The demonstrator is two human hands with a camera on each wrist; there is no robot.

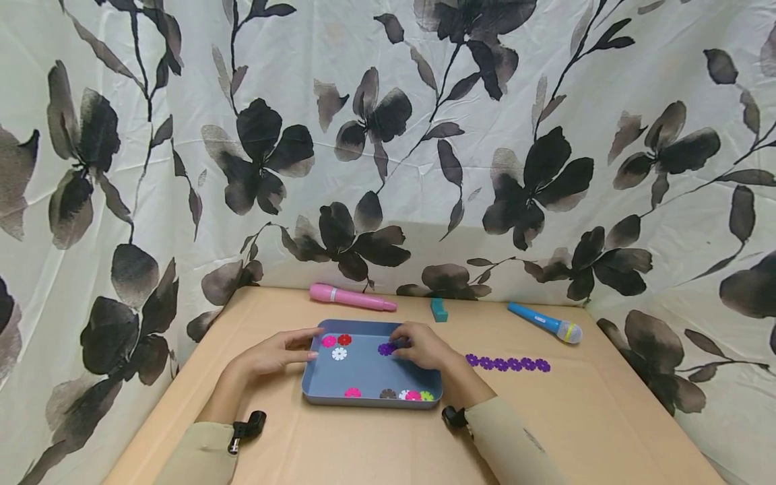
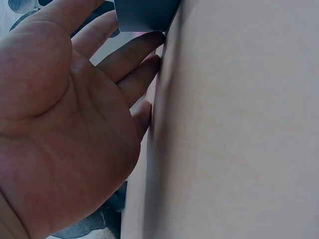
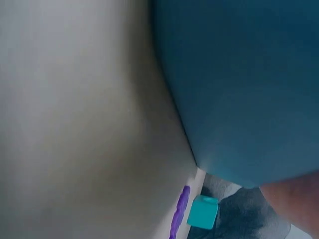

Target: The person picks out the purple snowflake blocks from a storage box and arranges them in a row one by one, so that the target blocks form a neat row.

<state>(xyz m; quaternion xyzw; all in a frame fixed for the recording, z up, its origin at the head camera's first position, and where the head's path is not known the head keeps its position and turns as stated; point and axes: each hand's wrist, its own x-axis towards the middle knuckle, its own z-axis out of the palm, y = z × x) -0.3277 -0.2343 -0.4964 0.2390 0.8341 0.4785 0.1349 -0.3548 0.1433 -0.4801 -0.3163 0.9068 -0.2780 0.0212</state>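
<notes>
A grey-blue rectangular tray [image 1: 358,377] holds flower-shaped pieces in several colours. At its left rim, my left hand [image 1: 269,353] touches the side with relaxed, extended fingers; the left wrist view shows the bare palm beside the tray's corner. My right hand [image 1: 424,347] reaches over the right part of the tray. Its thumb and fingers pinch a purple flower piece [image 1: 385,349], partly covered by the fingertips. In the right wrist view the tray's outer wall [image 3: 239,89] hides most of that hand. Pink, red and white flower pieces [image 1: 339,353] lie at the tray's upper left.
Right of the tray a row of linked purple flower pieces [image 1: 508,364] lies on the table. Along the back are a pink toy microphone [image 1: 351,298], a teal block [image 1: 439,310] and a blue toy microphone [image 1: 545,323]. A floral curtain [image 1: 388,168] hangs behind.
</notes>
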